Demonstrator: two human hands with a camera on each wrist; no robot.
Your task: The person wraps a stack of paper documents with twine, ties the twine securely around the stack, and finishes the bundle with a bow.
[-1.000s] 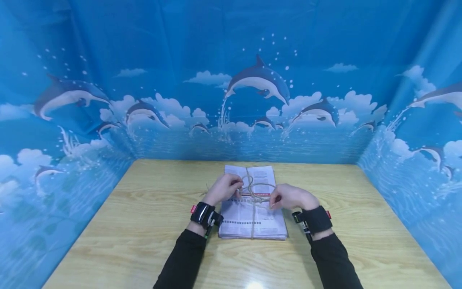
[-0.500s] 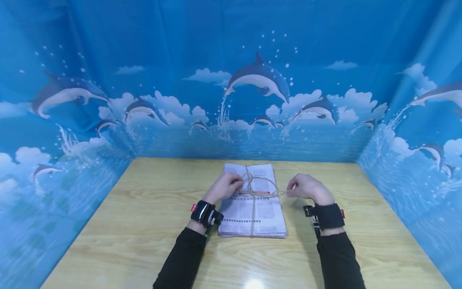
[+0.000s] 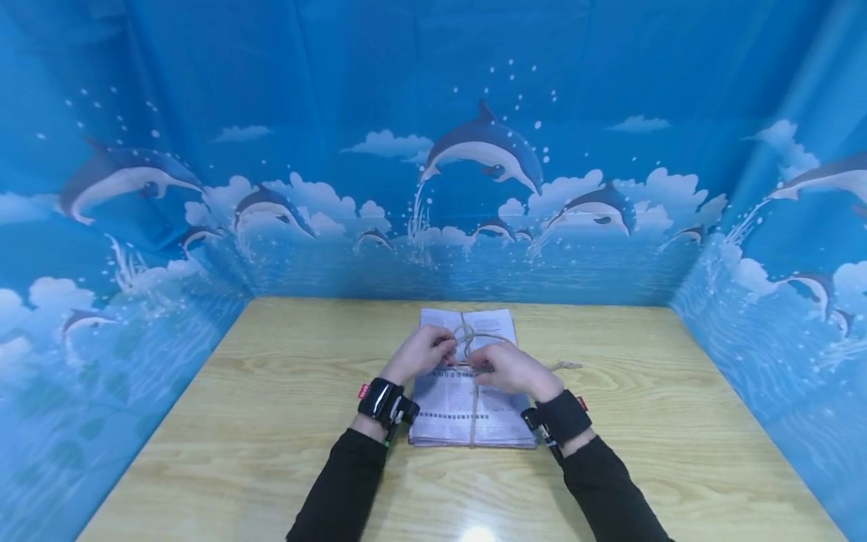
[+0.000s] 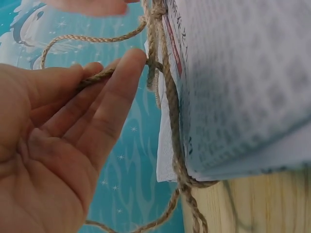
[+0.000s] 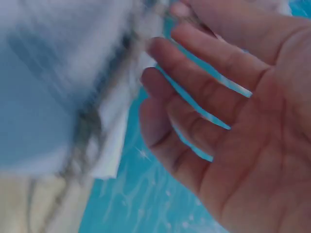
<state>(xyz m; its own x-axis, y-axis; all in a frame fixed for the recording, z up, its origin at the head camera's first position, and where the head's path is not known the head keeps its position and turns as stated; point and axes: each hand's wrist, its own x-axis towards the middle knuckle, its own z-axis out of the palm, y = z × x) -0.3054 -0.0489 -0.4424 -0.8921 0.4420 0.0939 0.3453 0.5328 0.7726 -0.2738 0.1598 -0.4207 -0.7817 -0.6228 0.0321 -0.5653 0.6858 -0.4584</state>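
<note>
A stack of newspapers [image 3: 440, 429] lies on the table, with brown twine [image 3: 473, 421] crossed and knotted around it. My left hand [image 3: 423, 352] holds a strand of twine [image 4: 99, 77] between thumb and fingers, left of the knot [image 4: 158, 10]. My right hand [image 3: 511, 369] is over the middle of the stack, its fingertips close to the knot. In the right wrist view its fingers are spread and slightly bent beside the blurred stack; whether thumb and forefinger pinch the twine is unclear. A loose twine end [image 3: 567, 366] shows right of the stack, beyond the right hand.
The wooden table [image 3: 291, 391] has a light grain and a bright reflection at its front. Blue dolphin-printed curtains [image 3: 325, 271] enclose its back and both sides. Dark wrist straps [image 3: 567, 415] with small cameras sit on both arms.
My right hand pulled twine to the right past the stack, then let that end go and came back left to the knot. My left hand has stayed nearly still.
</note>
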